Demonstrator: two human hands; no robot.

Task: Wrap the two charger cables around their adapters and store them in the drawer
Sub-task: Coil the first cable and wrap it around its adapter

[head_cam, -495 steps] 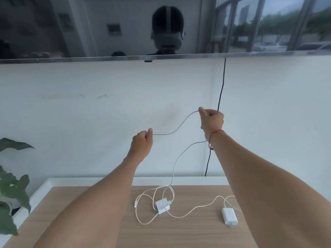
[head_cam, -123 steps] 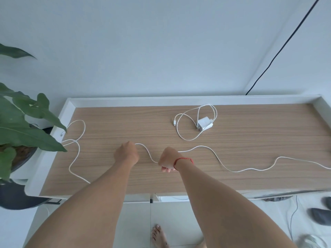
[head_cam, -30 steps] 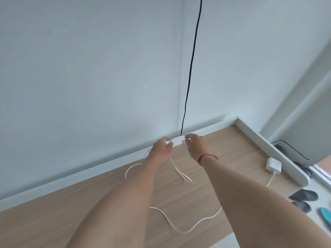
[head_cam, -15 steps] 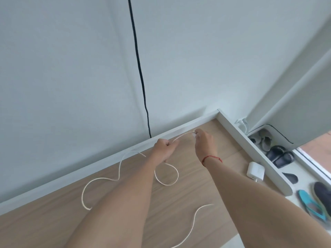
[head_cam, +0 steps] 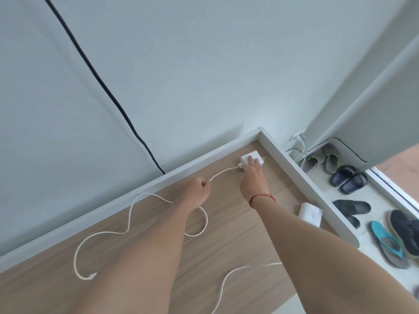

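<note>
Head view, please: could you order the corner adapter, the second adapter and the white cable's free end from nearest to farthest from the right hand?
1. Corner adapter: under the right hand, in the back right corner of the desk.
2. Second adapter: by the right rim, beside the forearm.
3. Cable's free end: far left, near the front.

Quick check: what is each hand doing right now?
Left hand: closed, pinching the thin white charger cable.
Right hand: closed on the white square plastic adapter.
</note>
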